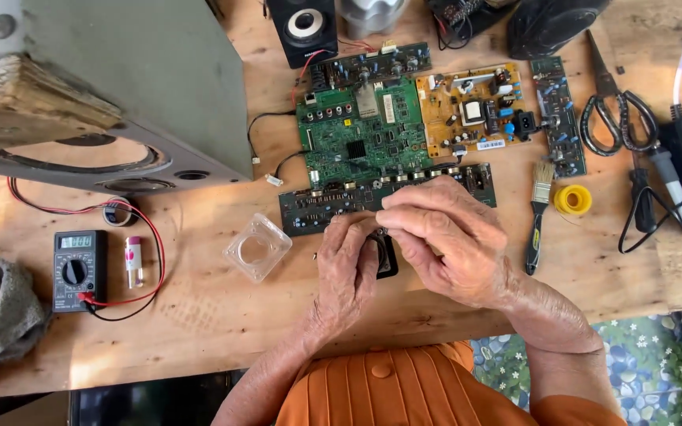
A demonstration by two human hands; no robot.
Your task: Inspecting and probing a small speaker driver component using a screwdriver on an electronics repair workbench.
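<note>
Head view: the wooden bench (199, 315) carries a grey speaker cabinet (144, 87) at the far left, then a green circuit board (361, 130), an orange board (471, 110) and a long dark board (317, 207). Your left hand (346, 272) cradles a small black part (388, 260) just below the dark board; your right hand (447, 241) has its grip pinched together on the part's top edge. Keep both wrists braced on the bench and work over it, so nothing drops. A clear plastic case (257, 248) lies just left.
</note>
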